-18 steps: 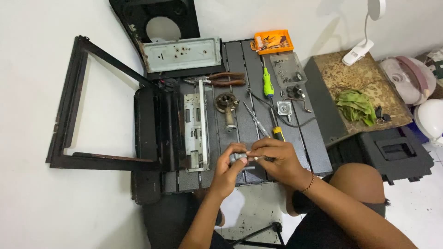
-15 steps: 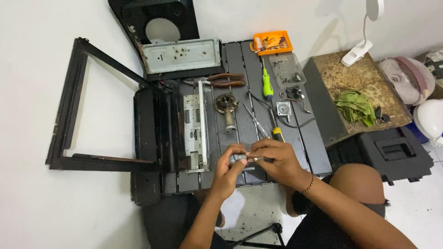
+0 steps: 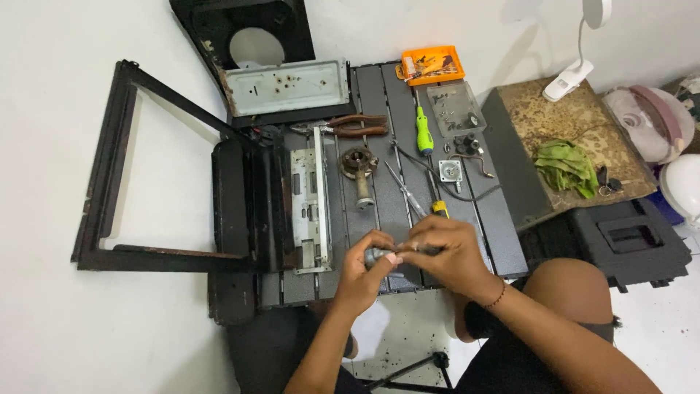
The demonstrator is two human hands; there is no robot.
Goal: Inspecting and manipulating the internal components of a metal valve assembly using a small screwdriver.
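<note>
Over the near edge of the dark slatted table (image 3: 503, 233), my left hand (image 3: 364, 273) and my right hand (image 3: 445, 252) meet on a small grey metal part (image 3: 376, 255). The left fingers pinch its left end; the right fingers close over its right end, which they hide. A yellow-handled tool (image 3: 440, 209) lies just behind my right hand. A round burner piece with a short tube (image 3: 359, 169) rests on the slats beyond my hands.
A grey metal bracket (image 3: 306, 208) and black oven parts (image 3: 244, 211) lie left. Pliers (image 3: 357, 125), a green screwdriver (image 3: 424, 131), an orange bit case (image 3: 432, 64), a clear tray of screws (image 3: 456, 108), a black door frame (image 3: 109, 168), a green cloth (image 3: 565, 166).
</note>
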